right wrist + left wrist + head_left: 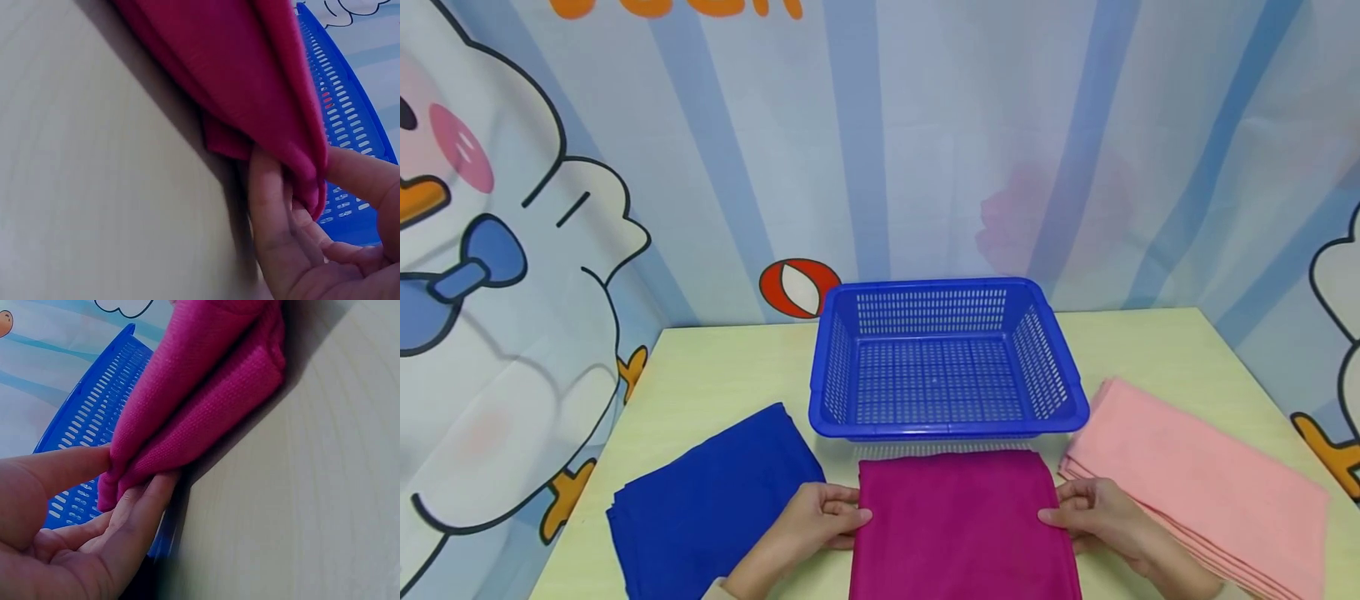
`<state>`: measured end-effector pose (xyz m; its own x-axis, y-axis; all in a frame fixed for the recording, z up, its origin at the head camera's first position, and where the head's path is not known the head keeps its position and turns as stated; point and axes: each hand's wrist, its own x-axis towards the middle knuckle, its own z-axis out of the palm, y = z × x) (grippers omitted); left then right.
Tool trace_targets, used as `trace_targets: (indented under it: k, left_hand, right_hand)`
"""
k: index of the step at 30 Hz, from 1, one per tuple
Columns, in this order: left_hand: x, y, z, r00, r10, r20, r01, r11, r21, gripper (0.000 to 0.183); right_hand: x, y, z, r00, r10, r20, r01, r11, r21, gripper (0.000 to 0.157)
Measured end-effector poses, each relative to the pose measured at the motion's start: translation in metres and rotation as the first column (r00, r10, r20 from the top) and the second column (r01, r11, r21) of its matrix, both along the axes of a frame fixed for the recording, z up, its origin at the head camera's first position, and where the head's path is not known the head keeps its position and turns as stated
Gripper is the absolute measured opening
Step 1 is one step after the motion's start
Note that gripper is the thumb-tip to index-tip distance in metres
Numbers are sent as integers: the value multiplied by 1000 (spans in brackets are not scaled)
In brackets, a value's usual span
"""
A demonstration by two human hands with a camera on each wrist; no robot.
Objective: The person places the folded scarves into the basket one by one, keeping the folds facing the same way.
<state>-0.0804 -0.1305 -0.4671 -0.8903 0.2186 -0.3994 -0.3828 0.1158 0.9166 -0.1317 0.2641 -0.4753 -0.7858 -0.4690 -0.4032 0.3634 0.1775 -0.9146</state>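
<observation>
A folded magenta towel (958,521) lies at the table's front, just before an empty blue slotted basket (943,362). My left hand (823,515) pinches the towel's left edge between thumb and fingers (134,509); the cloth (200,406) is raised off the table there. My right hand (1093,517) pinches the right edge the same way, thumb on top and fingers (272,206) underneath the cloth (250,81). The basket shows behind both hands in the wrist views (87,419) (344,137).
A folded dark blue towel (707,500) lies to the left of the magenta one. A stack of folded pink towels (1202,479) lies to the right. The pale yellow-green table (722,367) ends at a cartoon-printed curtain backdrop (880,142).
</observation>
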Motion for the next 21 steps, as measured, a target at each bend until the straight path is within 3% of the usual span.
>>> trace_targets:
  k: [6,14,21]
  left_hand:
    - [-1,0,0,1000,-7,-5,7,1000,-4,47]
    - [1,1,2,1000,-3,2,3,1000,-28,52]
    - [3,6,-3,1000,5,-28,-6,999,-51,57]
  right_hand:
    - [3,-1,-1,998,-55,13,56,998,-32,21]
    - [4,0,-3,998,-54,25,55,997,-58,50]
    - [4,0,-6,999,-20,44,23,998,-61,28]
